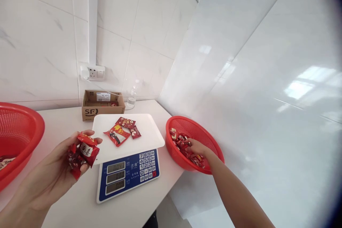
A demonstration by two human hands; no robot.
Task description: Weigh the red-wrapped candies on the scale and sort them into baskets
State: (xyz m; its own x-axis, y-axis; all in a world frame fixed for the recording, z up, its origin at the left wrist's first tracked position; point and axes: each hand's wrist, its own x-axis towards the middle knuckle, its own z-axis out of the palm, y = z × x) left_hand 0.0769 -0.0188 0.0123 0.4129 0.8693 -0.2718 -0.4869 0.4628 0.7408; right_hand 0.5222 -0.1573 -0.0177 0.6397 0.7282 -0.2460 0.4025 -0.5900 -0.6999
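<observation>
Where the left grip [59,169] curls, red packets [87,150] lie inside.

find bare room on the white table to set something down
Bare tabletop shows in front of the digital scale, and between its keypad and the right red basket. The SF cardboard box and plastic bottle crowd the back edge.

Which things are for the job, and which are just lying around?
Probably the job:
Red packets in the left hand
Right red basket, right hand inside
Digital scale
White tray, tray packets
Left red basket

Probably just lying about:
Clear plastic bottle
SF cardboard box
</observation>
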